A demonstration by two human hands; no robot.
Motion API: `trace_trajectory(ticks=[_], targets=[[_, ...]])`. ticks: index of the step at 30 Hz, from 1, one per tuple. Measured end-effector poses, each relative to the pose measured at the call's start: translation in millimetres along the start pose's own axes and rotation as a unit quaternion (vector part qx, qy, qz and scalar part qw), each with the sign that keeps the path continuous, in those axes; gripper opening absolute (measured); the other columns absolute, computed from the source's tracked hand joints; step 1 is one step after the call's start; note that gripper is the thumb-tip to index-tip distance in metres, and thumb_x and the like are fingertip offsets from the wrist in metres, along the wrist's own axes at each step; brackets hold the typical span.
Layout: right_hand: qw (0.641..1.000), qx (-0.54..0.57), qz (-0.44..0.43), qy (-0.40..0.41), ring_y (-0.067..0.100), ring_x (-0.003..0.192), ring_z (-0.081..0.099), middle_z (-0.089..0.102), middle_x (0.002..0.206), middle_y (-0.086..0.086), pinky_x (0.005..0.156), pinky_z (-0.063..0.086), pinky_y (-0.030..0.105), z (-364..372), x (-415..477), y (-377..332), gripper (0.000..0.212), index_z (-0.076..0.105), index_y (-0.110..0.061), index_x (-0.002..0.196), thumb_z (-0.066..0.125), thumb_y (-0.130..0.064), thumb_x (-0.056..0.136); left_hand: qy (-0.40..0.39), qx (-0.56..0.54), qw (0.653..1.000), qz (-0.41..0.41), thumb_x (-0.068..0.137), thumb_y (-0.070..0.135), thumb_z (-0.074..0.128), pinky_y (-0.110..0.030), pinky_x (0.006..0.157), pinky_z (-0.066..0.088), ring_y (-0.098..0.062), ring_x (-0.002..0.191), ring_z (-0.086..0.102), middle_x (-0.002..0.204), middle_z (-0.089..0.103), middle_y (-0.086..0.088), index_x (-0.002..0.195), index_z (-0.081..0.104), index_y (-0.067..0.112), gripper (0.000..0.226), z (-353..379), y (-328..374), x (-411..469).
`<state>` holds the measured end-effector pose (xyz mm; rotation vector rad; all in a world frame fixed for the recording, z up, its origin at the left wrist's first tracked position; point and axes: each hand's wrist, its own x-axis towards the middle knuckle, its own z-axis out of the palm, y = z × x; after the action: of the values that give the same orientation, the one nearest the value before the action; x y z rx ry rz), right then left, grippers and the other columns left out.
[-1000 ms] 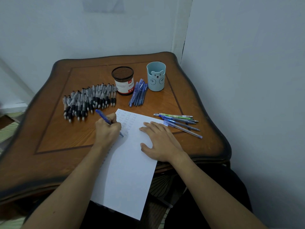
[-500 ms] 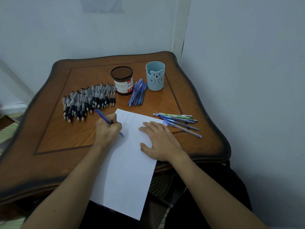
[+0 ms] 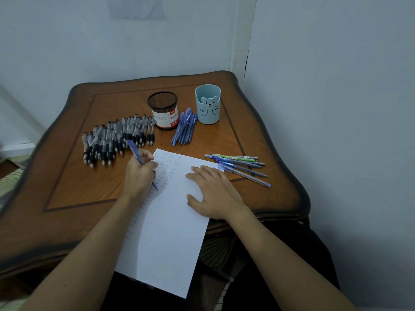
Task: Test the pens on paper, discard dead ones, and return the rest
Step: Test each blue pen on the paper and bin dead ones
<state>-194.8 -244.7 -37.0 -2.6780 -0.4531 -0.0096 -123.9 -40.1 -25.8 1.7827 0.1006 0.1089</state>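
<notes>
One blue pen inside left grip

One camera only, worn on person's head. Looks forward and down onto desk from above. Sits close: both arms come in from bottom edge. Left hand, gripping blue pen, and right hand land near middle of picture. Paper hangs over near desk edge, toward camera. Far desk edge meets wall corner higher up. Wide lens makes desk edges look bent.
</notes>
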Motion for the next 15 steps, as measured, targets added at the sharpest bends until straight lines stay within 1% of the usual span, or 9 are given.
trace_trajectory(ticks=[1, 2, 3, 4, 5, 8, 12, 14, 15], targets=[[1.0, 0.0, 0.0, 0.0, 0.014, 0.151, 0.015, 0.027, 0.162, -0.005, 0.122, 0.006, 0.037, -0.2, -0.2, 0.0, 0.06, 0.038, -0.028, 0.15, 0.048, -0.05, 0.095, -0.01, 0.018, 1.0, 0.005, 0.102, 0.013, 0.053, -0.03, 0.048, 0.034, -0.015, 0.05, 0.04, 0.065, 0.043, -0.003, 0.087, 0.048, 0.019, 0.017, 0.6, 0.6, 0.0], [1.0, 0.0, 0.0, -0.001, 0.014, 0.151, 0.015, 0.028, 0.162, -0.005, 0.122, 0.006, 0.037, -0.6, -0.4, -0.3, 0.06, 0.038, -0.028, 0.15, 0.048, -0.05, 0.095, -0.021, 0.037, 0.999, 0.01, 0.105, 0.032, 0.051, -0.03, 0.045, 0.034, -0.014, 0.049, 0.04, 0.064, 0.044, -0.002, 0.092, 0.049, 0.021, 0.017, 0.3, 1.1, 0.2], [1.0, 0.001, 0.0, -0.002, 0.014, 0.151, 0.015, 0.027, 0.162, -0.005, 0.122, 0.006, 0.038, -0.8, -0.6, -0.7, 0.06, 0.038, -0.028, 0.15, 0.047, -0.051, 0.095, -0.029, 0.055, 0.998, 0.011, 0.104, 0.046, 0.047, -0.03, 0.043, 0.035, -0.013, 0.046, 0.04, 0.061, 0.045, -0.002, 0.096, 0.051, 0.021, 0.026, 0.0, 2.1, 1.0], [1.0, 0.001, 0.0, -0.002, 0.014, 0.151, 0.015, 0.027, 0.162, -0.005, 0.122, 0.006, 0.038, -1.1, -0.5, -0.6, 0.06, 0.038, -0.028, 0.15, 0.047, -0.051, 0.095, -0.036, 0.069, 0.997, 0.007, 0.102, 0.053, 0.043, -0.03, 0.044, 0.036, -0.012, 0.043, 0.04, 0.057, 0.045, -0.001, 0.1, 0.054, 0.02, 0.035, -0.4, 2.8, 2.8], [1.0, 0.001, 0.0, -0.002, 0.015, 0.151, 0.016, 0.027, 0.162, -0.005, 0.122, 0.006, 0.038, -0.8, -0.5, -0.3, 0.06, 0.038, -0.028, 0.15, 0.047, -0.051, 0.095, -0.041, 0.082, 0.996, 0.0, 0.103, 0.054, 0.039, -0.031, 0.045, 0.036, -0.012, 0.042, 0.041, 0.055, 0.046, -0.002, 0.102, 0.057, 0.018, 0.04, -0.2, 4.0, 4.5], [1.0, 0.006, -0.001, 0.001, 0.015, 0.15, 0.016, 0.028, 0.162, -0.005, 0.122, 0.006, 0.038, -0.1, -0.5, 0.3, 0.059, 0.039, -0.028, 0.149, 0.047, -0.05, 0.095, -0.048, 0.101, 0.993, -0.045, 0.106, 0.046, 0.039, -0.029, 0.048, 0.039, -0.016, 0.048, 0.048, 0.057, 0.052, -0.005, 0.101, 0.066, 0.017, 0.041, 1.4, 7.7, 8.5], [1.0, 0.005, -0.002, 0.003, 0.014, 0.15, 0.016, 0.029, 0.162, -0.005, 0.122, 0.007, 0.038, -0.3, 0.1, 0.5, 0.059, 0.039, -0.028, 0.149, 0.047, -0.049, 0.095, -0.066, 0.101, 0.99, -0.077, 0.108, 0.042, 0.038, -0.029, 0.053, 0.04, -0.011, 0.052, 0.056, 0.063, 0.057, -0.006, 0.101, 0.07, 0.015, 0.042, 9.3, 15.1, 12.3], [1.0, 0.004, -0.004, 0.0, 0.015, 0.15, 0.016, 0.029, 0.162, -0.005, 0.122, 0.007, 0.039, 0.2, 0.6, 0.3, 0.059, 0.039, -0.028, 0.149, 0.047, -0.05, 0.095, -0.069, 0.114, 0.988, -0.071, 0.108, 0.04, 0.038, -0.028, 0.05, 0.041, -0.009, 0.051, 0.056, 0.065, 0.056, -0.007, 0.101, 0.068, 0.013, 0.042, 13.5, 19.0, 15.1], [1.0, 0.004, -0.004, 0.0, 0.015, 0.15, 0.016, 0.029, 0.162, -0.005, 0.122, 0.007, 0.039, 0.6, 0.5, 0.5, 0.059, 0.039, -0.028, 0.149, 0.047, -0.05, 0.095, -0.071, 0.114, 0.988, -0.072, 0.108, 0.039, 0.038, -0.027, 0.047, 0.04, -0.011, 0.052, 0.058, 0.065, 0.054, -0.007, 0.101, 0.067, 0.012, 0.041, 15.7, 20.8, 17.1]])
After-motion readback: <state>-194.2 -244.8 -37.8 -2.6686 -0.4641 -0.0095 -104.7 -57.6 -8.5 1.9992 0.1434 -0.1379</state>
